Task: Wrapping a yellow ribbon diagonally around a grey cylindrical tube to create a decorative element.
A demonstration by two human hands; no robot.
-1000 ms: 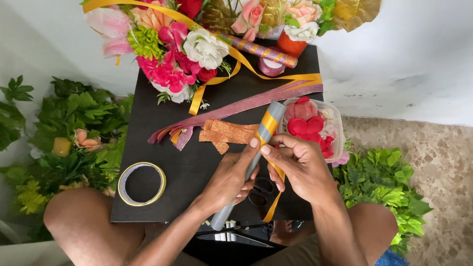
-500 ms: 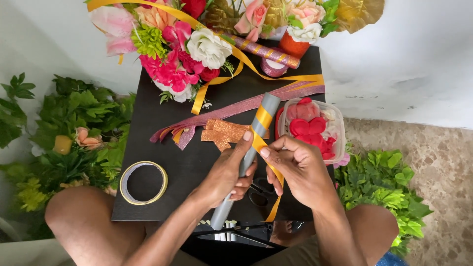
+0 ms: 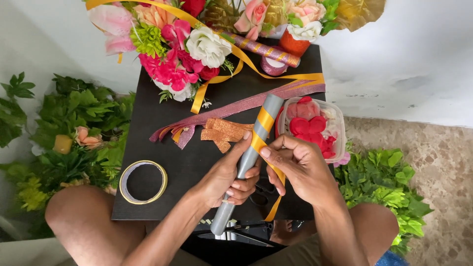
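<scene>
Two hands over black table (image 3: 162,133): left hand (image 3: 226,175) clenched around grey tube (image 3: 249,157), right hand (image 3: 300,167) pinching yellow ribbon (image 3: 263,130) wound on it, beside petal tub (image 3: 335,123).

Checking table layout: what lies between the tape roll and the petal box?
In the head view, the left hand gripping the grey tube sits between tape roll and petal box.

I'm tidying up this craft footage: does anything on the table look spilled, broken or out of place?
Nothing stands out. The left hand grips the grey tube, the right hand holds yellow ribbon against it; the tape roll lies flat.
</scene>
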